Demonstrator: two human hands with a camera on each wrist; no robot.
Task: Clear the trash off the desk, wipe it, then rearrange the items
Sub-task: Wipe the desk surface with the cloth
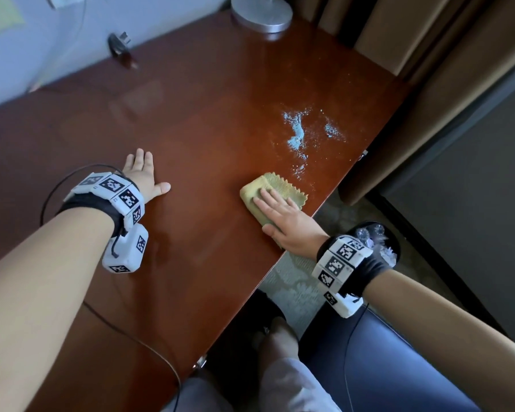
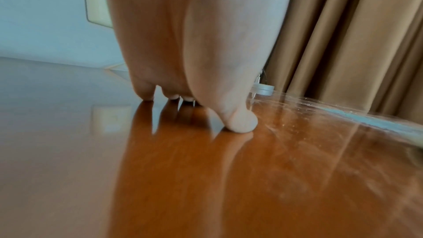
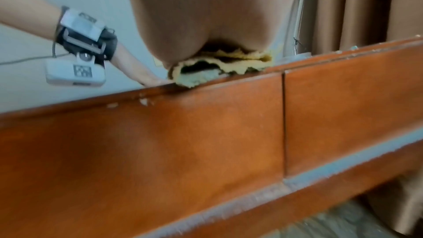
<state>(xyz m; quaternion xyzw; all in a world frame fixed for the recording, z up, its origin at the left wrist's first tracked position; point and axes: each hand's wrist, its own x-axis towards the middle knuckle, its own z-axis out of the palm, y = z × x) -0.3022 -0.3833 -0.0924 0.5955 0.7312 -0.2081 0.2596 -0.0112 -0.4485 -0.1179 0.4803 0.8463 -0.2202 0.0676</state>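
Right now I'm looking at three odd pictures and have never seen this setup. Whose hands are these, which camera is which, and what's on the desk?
There is no machine: a person works with bare hands and wears cameras. The big picture comes from a head camera looking down. The other two come from cameras strapped to each wrist, looking along the hand.

The left hand rests flat on the brown desk, fingers straight, holding nothing. The right hand presses flat on a folded yellow-green cloth near the desk's front edge; the right wrist view shows that cloth squashed under the palm.

Beyond the cloth lies a pale blue powdery spill, not yet wiped. A round metal lamp base stands at the far end.
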